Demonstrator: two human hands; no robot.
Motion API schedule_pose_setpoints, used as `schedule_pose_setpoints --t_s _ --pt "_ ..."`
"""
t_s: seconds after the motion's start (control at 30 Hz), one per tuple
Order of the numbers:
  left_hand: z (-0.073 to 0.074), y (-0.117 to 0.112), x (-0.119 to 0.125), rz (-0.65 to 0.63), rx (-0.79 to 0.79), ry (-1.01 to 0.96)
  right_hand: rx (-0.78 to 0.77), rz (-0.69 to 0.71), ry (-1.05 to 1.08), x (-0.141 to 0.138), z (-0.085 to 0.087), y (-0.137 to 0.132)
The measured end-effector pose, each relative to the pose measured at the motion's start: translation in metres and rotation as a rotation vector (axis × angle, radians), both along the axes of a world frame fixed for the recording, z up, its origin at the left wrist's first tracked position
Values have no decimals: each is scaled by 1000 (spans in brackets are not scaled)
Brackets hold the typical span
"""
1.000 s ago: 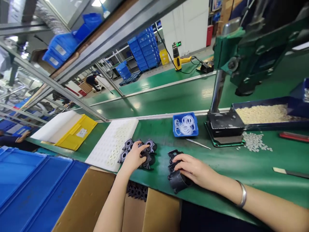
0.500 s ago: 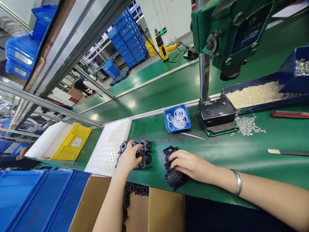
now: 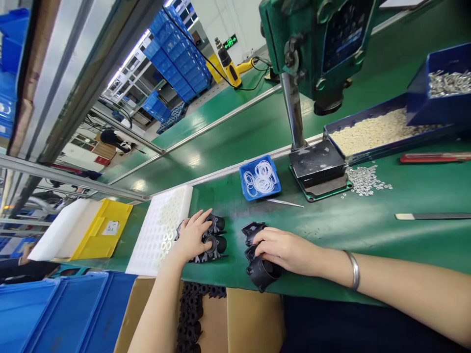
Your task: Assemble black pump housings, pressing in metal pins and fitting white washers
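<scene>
My left hand (image 3: 189, 240) rests over a cluster of black plastic housings (image 3: 218, 224), its fingers spread apart across their tops. The housings stand in rows, and my palm hides some of them. To the right, my right hand (image 3: 290, 250) has its fingers curled into more black plastic housings (image 3: 262, 273) lying on the green bench, gripping them from the right side. A white foam tray (image 3: 147, 245) holding pale rings (image 3: 166, 244) lies just left of my left hand.
Behind my hands is a blue bin (image 3: 259, 177) of clear rings, with tweezers (image 3: 285, 202) beside it. A green press (image 3: 316, 54) stands at the back right, near loose small washers (image 3: 362, 180). Below the bench edge, a cardboard box (image 3: 253, 318) holds more black parts.
The camera view has shifted. My left hand's fingers have moved over the cluster and lie straighter, flatter across it. My right hand keeps its hold on the black housings.
</scene>
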State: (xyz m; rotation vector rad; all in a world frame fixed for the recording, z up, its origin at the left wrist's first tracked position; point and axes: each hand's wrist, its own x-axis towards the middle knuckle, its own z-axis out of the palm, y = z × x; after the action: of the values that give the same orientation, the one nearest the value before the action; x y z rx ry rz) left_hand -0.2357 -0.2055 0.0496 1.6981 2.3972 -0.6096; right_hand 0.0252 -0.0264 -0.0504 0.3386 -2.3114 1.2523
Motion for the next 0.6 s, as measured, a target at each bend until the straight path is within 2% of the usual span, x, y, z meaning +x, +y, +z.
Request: schedule_pose_setpoints --t_s 0.47,0.6 --pt "4 2 -12 -119 -32 -162 -16 3 18 1 2 2" --pt "4 6 -14 -119 -44 -184 -23 5 21 2 2 1"
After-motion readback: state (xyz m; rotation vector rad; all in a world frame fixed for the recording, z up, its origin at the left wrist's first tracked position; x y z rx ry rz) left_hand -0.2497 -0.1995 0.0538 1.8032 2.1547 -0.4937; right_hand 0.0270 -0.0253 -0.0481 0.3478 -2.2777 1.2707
